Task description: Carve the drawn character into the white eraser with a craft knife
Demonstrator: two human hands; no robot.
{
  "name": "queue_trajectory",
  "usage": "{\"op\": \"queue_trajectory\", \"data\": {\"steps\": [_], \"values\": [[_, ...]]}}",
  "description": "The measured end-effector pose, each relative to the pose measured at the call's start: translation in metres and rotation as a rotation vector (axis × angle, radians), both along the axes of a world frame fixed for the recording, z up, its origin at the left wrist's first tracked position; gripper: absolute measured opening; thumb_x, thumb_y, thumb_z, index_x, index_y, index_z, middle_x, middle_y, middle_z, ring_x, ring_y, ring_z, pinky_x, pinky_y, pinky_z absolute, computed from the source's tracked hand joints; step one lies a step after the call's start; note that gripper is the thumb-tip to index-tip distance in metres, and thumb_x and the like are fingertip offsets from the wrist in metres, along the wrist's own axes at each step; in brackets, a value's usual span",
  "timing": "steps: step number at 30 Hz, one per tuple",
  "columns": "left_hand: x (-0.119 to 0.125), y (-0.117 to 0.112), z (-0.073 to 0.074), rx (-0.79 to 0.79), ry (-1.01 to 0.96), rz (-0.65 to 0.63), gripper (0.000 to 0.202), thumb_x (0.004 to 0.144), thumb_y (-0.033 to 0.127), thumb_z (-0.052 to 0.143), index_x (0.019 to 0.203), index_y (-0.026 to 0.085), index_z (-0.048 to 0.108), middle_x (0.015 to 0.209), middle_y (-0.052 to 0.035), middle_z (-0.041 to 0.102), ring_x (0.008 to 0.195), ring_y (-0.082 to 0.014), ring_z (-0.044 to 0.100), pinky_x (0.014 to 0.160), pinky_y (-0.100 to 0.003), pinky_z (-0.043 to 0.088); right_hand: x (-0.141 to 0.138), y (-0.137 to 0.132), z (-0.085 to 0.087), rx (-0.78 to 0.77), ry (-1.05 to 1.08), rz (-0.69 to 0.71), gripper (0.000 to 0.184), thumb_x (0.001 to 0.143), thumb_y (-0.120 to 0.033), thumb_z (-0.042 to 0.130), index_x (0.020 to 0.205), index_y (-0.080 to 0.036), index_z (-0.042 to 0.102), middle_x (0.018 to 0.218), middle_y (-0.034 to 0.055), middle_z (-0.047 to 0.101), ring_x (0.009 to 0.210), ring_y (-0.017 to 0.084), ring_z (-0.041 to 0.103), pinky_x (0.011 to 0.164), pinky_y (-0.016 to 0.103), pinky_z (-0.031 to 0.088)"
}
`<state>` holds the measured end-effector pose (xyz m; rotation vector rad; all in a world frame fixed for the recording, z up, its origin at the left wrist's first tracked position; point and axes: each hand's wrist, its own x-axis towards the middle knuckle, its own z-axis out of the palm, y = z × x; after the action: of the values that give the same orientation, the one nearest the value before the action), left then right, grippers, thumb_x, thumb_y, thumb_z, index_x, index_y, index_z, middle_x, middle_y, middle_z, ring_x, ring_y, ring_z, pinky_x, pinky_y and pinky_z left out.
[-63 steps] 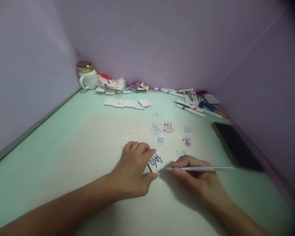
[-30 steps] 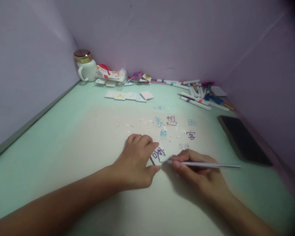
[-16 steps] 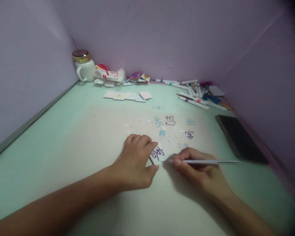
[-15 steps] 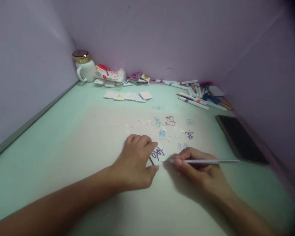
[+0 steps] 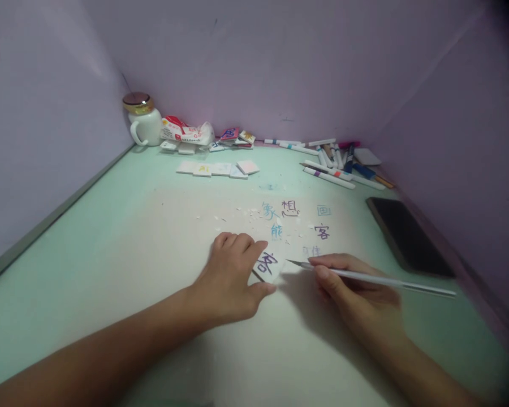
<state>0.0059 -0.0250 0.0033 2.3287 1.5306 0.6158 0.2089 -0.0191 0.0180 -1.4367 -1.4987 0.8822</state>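
Note:
My left hand (image 5: 233,277) rests on the green table (image 5: 110,226), its fingers and thumb pinching a small white tile (image 5: 268,265) that bears a purple character. My right hand (image 5: 356,288) is closed round a thin silver craft knife (image 5: 377,278), held like a pen. The blade tip hangs just right of the tile, a short gap away. Coloured characters (image 5: 290,217) are written on the table surface beyond the tile, with white crumbs scattered about them.
A row of white tiles (image 5: 216,168) lies further back. A white lidded mug (image 5: 142,121), a crumpled packet (image 5: 184,133) and more tiles sit against the wall. Several markers (image 5: 337,167) lie at the back right. A black tablet (image 5: 407,237) lies on the right.
My right hand has drawn the knife back to the right, away from the tile's edge. The left hand keeps its grip on the tile, which has turned a little.

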Motion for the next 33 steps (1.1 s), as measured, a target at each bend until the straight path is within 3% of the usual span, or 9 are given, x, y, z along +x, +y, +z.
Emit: {"op": "queue_trajectory", "data": {"steps": [6,11,15,17,20,23,26,30,33], "values": [[-0.002,0.004,0.002,0.020,0.092,0.017,0.045,0.077,0.046,0.068,0.107,0.014,0.060,0.082,-0.0054,0.061,0.080,-0.0241,0.054,0.091,-0.050,0.035,0.006,0.003,-0.005,0.071,-0.056,0.050,0.010,0.084,-0.031,0.062,0.086,-0.026,0.070,0.056,-0.0023,0.062,0.048,0.013,0.056,0.047,0.024,0.044],[-0.008,0.004,0.010,-0.070,0.053,-0.031,0.042,0.076,0.036,0.068,0.111,0.014,0.059,0.087,-0.0057,0.062,0.084,-0.0238,0.055,0.092,-0.048,0.035,0.021,0.008,-0.014,0.086,0.196,0.342,0.027,0.089,-0.032,0.059,0.115,-0.031,0.066,0.099,0.0041,0.074,0.085,0.020,0.070,0.077,0.034,0.056],[-0.008,0.004,0.009,-0.043,0.034,-0.011,0.035,0.076,0.032,0.067,0.105,0.015,0.060,0.086,-0.0058,0.061,0.083,-0.0234,0.053,0.088,-0.047,0.038,0.032,0.020,-0.009,-0.105,0.490,0.437,0.028,0.086,-0.036,0.061,0.112,-0.036,0.068,0.105,0.0021,0.075,0.098,0.025,0.069,0.085,0.040,0.055],[-0.008,0.003,0.006,-0.026,0.013,0.030,0.032,0.073,0.032,0.068,0.099,0.015,0.060,0.090,-0.0069,0.059,0.085,-0.0242,0.053,0.086,-0.046,0.041,0.036,0.026,-0.001,-0.290,0.577,0.520,0.027,0.083,-0.042,0.062,0.107,-0.033,0.072,0.100,0.0047,0.076,0.093,0.025,0.071,0.082,0.040,0.056],[-0.007,0.003,0.003,0.002,0.001,0.065,0.034,0.072,0.034,0.070,0.097,0.015,0.059,0.098,-0.0092,0.057,0.091,-0.0263,0.053,0.086,-0.047,0.042,0.038,0.028,0.012,-0.458,0.613,0.435,0.025,0.072,-0.043,0.073,0.091,-0.028,0.074,0.083,0.0065,0.076,0.075,0.025,0.072,0.071,0.039,0.058],[-0.007,0.002,0.001,0.042,0.002,0.028,0.038,0.074,0.033,0.068,0.105,0.014,0.057,0.102,-0.0109,0.058,0.096,-0.0281,0.053,0.090,-0.050,0.041,0.037,0.024,0.018,-0.432,0.476,0.389,0.022,0.068,-0.034,0.079,0.083,-0.024,0.065,0.072,0.0034,0.073,0.059,0.018,0.067,0.058,0.030,0.055],[-0.007,0.002,0.001,0.069,-0.020,-0.017,0.045,0.075,0.031,0.065,0.116,0.015,0.054,0.111,-0.0125,0.057,0.103,-0.0294,0.052,0.093,-0.051,0.039,0.034,0.021,0.017,-0.381,0.226,0.387,0.026,0.074,-0.039,0.072,0.087,-0.021,0.058,0.073,0.0040,0.071,0.055,0.015,0.062,0.049,0.024,0.048],[-0.008,0.001,0.003,0.046,-0.023,-0.039,0.039,0.075,0.030,0.064,0.110,0.015,0.060,0.102,-0.0103,0.060,0.094,-0.0267,0.055,0.093,-0.050,0.037,0.029,0.013,0.012,-0.236,-0.162,0.417,0.016,0.087,-0.038,0.054,0.092,-0.023,0.057,0.071,0.0006,0.066,0.059,0.014,0.058,0.049,0.023,0.042],[-0.007,0.001,0.004,0.061,0.019,-0.018,0.042,0.075,0.040,0.066,0.106,0.012,0.062,0.092,-0.0094,0.061,0.088,-0.0258,0.055,0.094,-0.051,0.034,0.022,0.005,0.007,-0.127,-0.418,0.399,0.014,0.089,-0.033,0.046,0.091,-0.026,0.058,0.072,-0.0016,0.066,0.060,0.015,0.058,0.052,0.026,0.042]]}}
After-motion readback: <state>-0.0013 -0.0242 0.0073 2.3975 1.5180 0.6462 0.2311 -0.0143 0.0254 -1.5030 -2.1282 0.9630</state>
